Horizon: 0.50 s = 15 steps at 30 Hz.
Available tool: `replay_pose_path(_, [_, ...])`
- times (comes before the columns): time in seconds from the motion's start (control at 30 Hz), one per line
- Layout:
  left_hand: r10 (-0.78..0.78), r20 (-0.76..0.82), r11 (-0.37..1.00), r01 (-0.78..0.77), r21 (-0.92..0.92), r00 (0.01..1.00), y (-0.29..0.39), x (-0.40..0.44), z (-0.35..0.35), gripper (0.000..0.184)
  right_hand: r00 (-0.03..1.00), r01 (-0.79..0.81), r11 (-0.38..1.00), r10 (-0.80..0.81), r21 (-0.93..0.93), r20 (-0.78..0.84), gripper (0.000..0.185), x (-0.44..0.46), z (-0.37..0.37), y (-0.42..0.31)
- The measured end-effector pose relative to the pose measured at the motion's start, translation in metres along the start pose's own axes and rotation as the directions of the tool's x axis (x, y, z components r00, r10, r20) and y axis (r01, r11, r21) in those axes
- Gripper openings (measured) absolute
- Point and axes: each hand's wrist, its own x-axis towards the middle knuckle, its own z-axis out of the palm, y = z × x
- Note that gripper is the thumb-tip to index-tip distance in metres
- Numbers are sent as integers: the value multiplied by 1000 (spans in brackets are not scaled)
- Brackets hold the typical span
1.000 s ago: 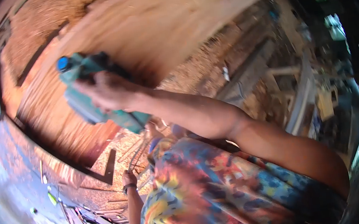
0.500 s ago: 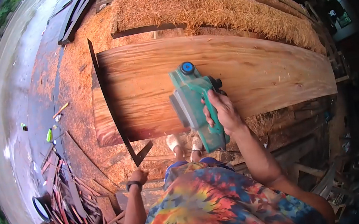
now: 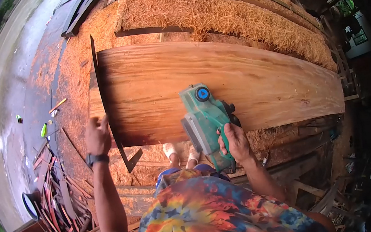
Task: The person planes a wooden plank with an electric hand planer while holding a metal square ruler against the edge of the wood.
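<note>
While the right hand point(image 3: 236, 143) is closed around a green handle, the power planer point(image 3: 202, 128) to which that handle belongs lies directly at the grip, its body angled forward and to the left of the fist. Its housing is of smooth, dusty green material, with a grey, flat-faced block along the left flank and a round cap point(image 3: 202, 94), blue with a dark ring, at the end farthest from the fingers. The planer overlaps the near edge of the plank in view; whether it touches the wood cannot be told.

Beyond the grip and to both sides stretches the broad wooden plank point(image 3: 158, 82), its face marked by long, wavy grain, darker toward the left end. Well to the left of the grip, a thin, dark, L-shaped square point(image 3: 103, 93) crosses that end, its short leg beyond the near edge. Past the plank's far edge lie curled, straw-like shavings point(image 3: 248, 24), heaped in a fibrous mass.

Pose: the right thumb lies along the top of the handle, the fingers wrap beneath, and the forearm slants back toward the body. The left hand point(image 3: 98, 135), beside the square, has its fingers partly curled; whether they pinch the metal cannot be told. Its forearm runs nearly straight forward, with a dark band point(image 3: 97, 159) at the wrist.
</note>
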Motion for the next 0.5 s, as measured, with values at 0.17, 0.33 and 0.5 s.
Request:
replay_pose_path(0.17, [-117, 124, 965, 83, 250, 985, 49, 28, 34, 49, 1000, -5, 1000, 5, -14, -9, 50, 54, 17, -21])
replay_pose_path(0.33, [-165, 95, 954, 134, 267, 982, 29, 38, 56, 35, 996, 87, 996, -87, -15, 11, 53, 148, 45, -56])
replay_pose_path(0.5, [-206, 82, 930, 170, 325, 975, 40, 37, 50, 33, 990, 132, 991, -130, -29, 59, 57, 250, 72, -97])
